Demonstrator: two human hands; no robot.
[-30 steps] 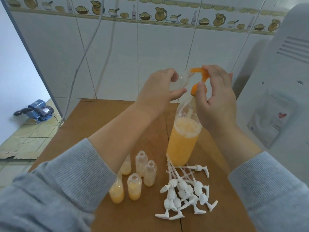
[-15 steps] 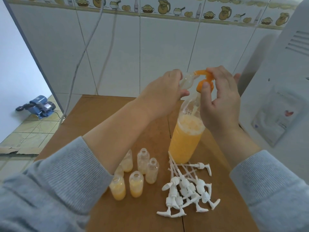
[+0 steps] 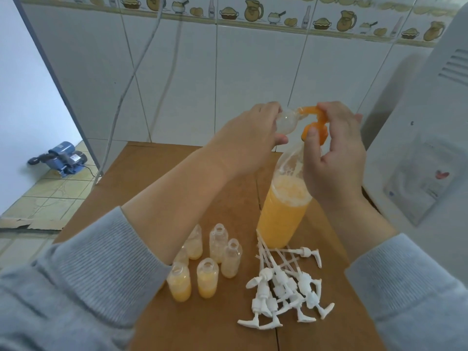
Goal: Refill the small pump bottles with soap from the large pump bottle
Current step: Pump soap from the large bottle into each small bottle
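Unmoved: left hand grips small bottle | right hand still clasps orange pump

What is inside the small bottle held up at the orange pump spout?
The small bottle in the left hand looks clear, with no orange soap showing; fingers cover its lower part, so soap there cannot be ruled out.

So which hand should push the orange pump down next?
The right hand, probably. It already rests on the orange pump of the large bottle, while the left hand is busy holding a small bottle up to the spout.
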